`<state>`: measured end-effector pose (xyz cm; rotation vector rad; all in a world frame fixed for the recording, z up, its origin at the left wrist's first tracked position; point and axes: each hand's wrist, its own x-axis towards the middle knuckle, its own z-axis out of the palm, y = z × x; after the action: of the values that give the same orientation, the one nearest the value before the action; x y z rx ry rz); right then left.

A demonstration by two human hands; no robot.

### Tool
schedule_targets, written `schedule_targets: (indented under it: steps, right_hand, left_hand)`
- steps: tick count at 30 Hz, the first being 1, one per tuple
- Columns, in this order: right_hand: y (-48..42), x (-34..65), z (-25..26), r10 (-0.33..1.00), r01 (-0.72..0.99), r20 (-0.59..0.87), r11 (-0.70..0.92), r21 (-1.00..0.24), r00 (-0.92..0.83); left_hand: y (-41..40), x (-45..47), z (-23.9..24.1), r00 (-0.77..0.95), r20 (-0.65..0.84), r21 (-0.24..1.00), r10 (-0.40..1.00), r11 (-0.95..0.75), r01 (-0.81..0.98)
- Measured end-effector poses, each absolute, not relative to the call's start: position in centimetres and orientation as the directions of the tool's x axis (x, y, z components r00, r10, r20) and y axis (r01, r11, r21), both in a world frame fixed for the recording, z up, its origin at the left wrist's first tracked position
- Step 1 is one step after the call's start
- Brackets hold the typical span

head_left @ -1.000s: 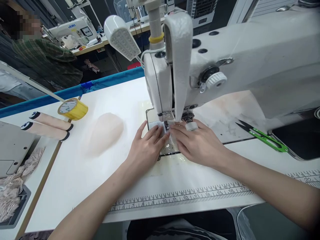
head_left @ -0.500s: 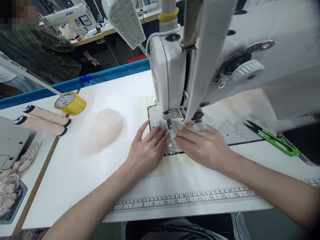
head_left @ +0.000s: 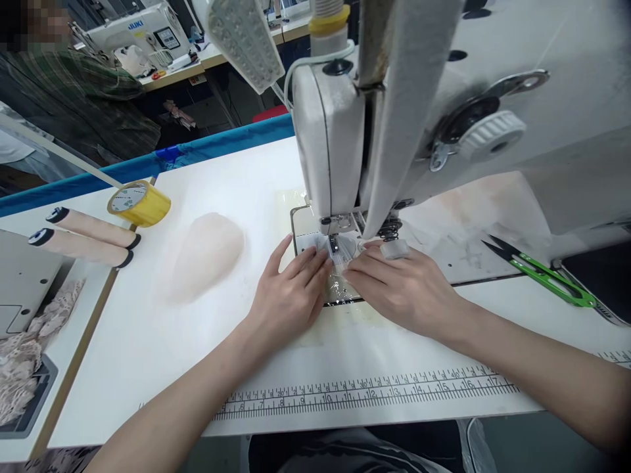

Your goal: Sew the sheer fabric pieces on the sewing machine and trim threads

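Beside the presser foot [head_left: 334,243], the hands [head_left: 290,292] [head_left: 407,292] stay put on sheer fabric [head_left: 341,260], grip unclear.

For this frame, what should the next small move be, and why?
Probably ease the pale sheer piece gently past the presser foot, with light pressure from both hands. It lies at the foot, with the left hand on one side and the right hand on the other, well placed to steady it. Whether the needle is down can't be made out.
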<state>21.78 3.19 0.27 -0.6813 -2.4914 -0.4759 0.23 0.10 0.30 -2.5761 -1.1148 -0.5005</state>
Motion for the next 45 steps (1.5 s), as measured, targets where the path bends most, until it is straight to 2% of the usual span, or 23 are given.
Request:
schedule_targets:
  steps: [10, 18, 29, 42, 45]
  right_hand:
    - [3.8, 21.7, 0.0, 0.375, 0.569, 0.557, 0.792, 0.224, -0.741]
    - [3.6, 21.4, 0.0, 0.410, 0.584, 0.564, 0.795, 0.164, -0.717]
    - [3.6, 21.5, -0.1, 0.459, 0.611, 0.523, 0.775, 0.160, -0.719]
    - [4.0, 22.0, 0.1, 0.539, 0.638, 0.458, 0.766, 0.082, -0.706]
    - [4.0, 22.2, 0.0, 0.564, 0.634, 0.431, 0.773, 0.023, -0.704]
  left_hand:
    - [1.0, 0.0, 0.1, 0.615, 0.422, -0.084, 0.666, -0.646, 0.758]
    - [0.7, 0.2, 0.3, 0.603, 0.446, -0.103, 0.661, -0.632, 0.768]
    - [1.4, 0.1, 0.2, 0.573, 0.432, -0.073, 0.696, -0.607, 0.792]
    - [1.6, 0.1, -0.1, 0.505, 0.389, 0.032, 0.770, -0.560, 0.828]
    - [1.6, -0.1, -0.1, 0.490, 0.404, 0.056, 0.772, -0.556, 0.829]
